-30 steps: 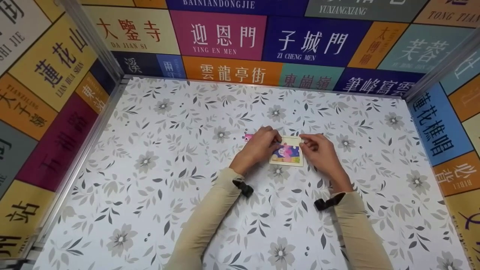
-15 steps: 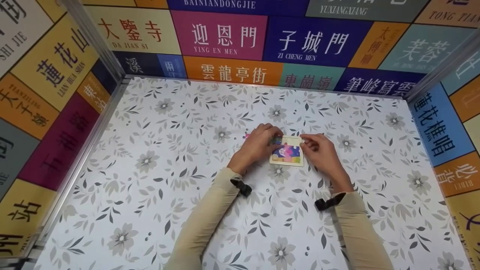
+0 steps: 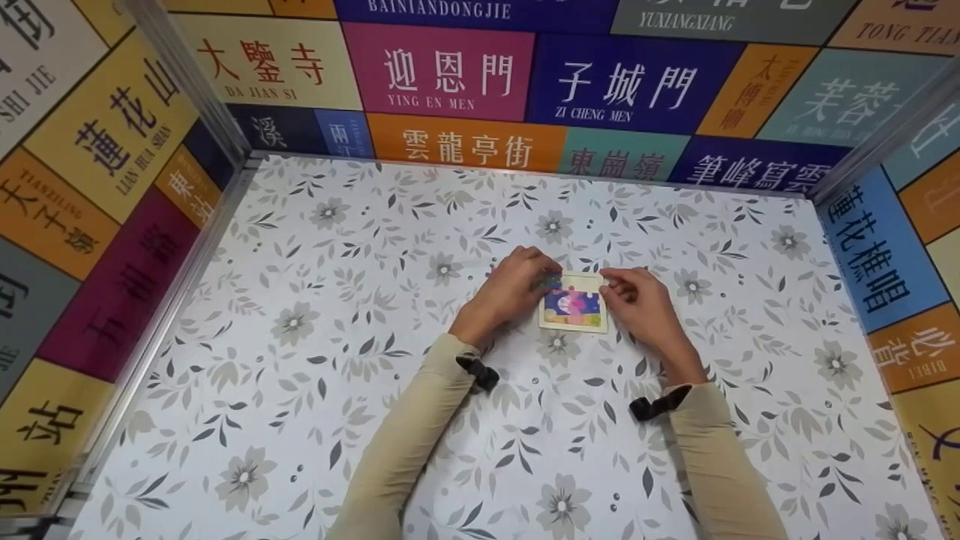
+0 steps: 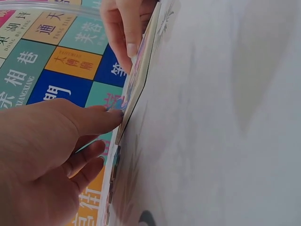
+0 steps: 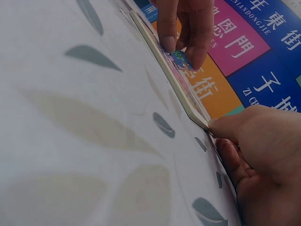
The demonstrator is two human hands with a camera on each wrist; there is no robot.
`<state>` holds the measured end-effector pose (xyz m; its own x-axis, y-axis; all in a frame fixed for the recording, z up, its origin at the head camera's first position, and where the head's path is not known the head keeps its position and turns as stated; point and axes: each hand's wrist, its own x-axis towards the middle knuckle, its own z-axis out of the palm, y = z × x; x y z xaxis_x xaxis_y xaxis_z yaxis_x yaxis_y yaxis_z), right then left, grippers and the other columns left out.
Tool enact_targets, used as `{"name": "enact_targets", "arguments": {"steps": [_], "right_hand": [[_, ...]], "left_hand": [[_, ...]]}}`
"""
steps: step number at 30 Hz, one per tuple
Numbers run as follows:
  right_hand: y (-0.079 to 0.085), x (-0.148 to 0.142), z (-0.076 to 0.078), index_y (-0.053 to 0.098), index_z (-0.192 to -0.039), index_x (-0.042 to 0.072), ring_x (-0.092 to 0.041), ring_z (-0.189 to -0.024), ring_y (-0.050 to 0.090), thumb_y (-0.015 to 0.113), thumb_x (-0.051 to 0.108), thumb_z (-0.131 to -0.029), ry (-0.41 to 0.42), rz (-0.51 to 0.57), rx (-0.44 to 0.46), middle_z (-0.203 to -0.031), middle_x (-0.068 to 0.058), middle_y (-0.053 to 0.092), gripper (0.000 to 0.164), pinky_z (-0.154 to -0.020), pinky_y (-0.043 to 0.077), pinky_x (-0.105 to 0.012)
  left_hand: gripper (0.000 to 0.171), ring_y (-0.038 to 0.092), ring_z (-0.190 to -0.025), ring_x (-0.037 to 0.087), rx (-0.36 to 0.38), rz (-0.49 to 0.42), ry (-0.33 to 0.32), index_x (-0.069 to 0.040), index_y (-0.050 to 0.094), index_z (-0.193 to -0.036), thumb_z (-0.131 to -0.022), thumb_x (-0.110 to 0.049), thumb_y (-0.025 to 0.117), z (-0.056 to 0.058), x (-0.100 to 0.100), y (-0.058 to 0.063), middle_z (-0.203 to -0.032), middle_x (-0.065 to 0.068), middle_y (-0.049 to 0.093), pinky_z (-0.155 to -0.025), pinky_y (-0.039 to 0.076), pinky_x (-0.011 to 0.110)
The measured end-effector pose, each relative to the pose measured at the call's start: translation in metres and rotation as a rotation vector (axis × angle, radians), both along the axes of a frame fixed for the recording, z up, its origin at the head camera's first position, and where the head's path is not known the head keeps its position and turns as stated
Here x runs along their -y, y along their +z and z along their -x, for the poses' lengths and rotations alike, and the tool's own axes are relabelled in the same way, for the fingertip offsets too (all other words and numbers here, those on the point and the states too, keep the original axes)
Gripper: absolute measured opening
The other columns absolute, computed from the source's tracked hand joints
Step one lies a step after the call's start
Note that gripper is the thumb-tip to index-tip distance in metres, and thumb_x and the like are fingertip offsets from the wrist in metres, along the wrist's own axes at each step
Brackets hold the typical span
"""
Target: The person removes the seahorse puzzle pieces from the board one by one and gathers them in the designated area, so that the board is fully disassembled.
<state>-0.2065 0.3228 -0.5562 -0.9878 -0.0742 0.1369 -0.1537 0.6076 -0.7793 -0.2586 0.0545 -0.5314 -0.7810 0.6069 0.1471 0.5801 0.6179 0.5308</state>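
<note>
A small square jigsaw puzzle board with a pale frame lies on the patterned table. Its lower part shows a purple, pink and yellow picture, while pale backing shows along the top. At its upper left, my left hand pinches a blue-green puzzle piece between thumb and fingers, close over the board. My right hand holds the board's right edge near the upper corner, with the thumb right at the frame and the other fingers curled beside it. Part of the board is hidden behind the left hand.
Thin flat pieces lie on the table beside the board, under the left hand. The white table cover has grey flowers and leaves. Panels with Chinese lettering wall in the back and both sides.
My left hand has drawn slightly to the left, and the blue-green piece now shows at its fingertips. A pink piece seen left of that hand is now hidden. My right hand stays in place.
</note>
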Motion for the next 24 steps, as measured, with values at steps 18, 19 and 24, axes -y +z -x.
{"name": "enact_targets", "arguments": {"steps": [18, 19, 24], "right_hand": [[0.000, 0.000, 0.000, 0.073, -0.137, 0.003, -0.014, -0.095, 0.063, 0.072, 0.011, -0.103, 0.007, 0.030, 0.008, -0.113, -0.017, 0.067, 0.034, -0.080, 0.051, -0.008], [0.000, 0.000, 0.000, 0.073, -0.137, 0.003, -0.014, -0.095, 0.063, 0.072, 0.011, -0.104, 0.008, 0.030, 0.007, -0.114, -0.018, 0.067, 0.034, -0.080, 0.051, -0.008], [0.000, -0.001, 0.000, 0.073, -0.137, 0.002, -0.017, -0.096, 0.063, 0.072, 0.010, -0.104, 0.006, 0.033, 0.012, -0.114, -0.018, 0.067, 0.034, -0.079, 0.051, -0.008]], "left_hand": [[0.035, 0.060, -0.127, 0.026, 0.018, -0.079, -0.009, -0.010, 0.070, -0.141, -0.107, -0.017, 0.067, 0.002, 0.016, -0.001, -0.136, 0.009, 0.069, -0.112, 0.049, 0.042], [0.034, 0.060, -0.127, 0.026, 0.020, -0.091, -0.009, -0.010, 0.071, -0.140, -0.107, -0.016, 0.068, 0.002, 0.018, -0.001, -0.136, 0.009, 0.069, -0.111, 0.049, 0.042], [0.033, 0.061, -0.126, 0.026, 0.006, -0.123, 0.004, -0.009, 0.072, -0.138, -0.105, -0.013, 0.068, 0.000, 0.027, 0.000, -0.133, 0.008, 0.072, -0.112, 0.050, 0.042]]}}
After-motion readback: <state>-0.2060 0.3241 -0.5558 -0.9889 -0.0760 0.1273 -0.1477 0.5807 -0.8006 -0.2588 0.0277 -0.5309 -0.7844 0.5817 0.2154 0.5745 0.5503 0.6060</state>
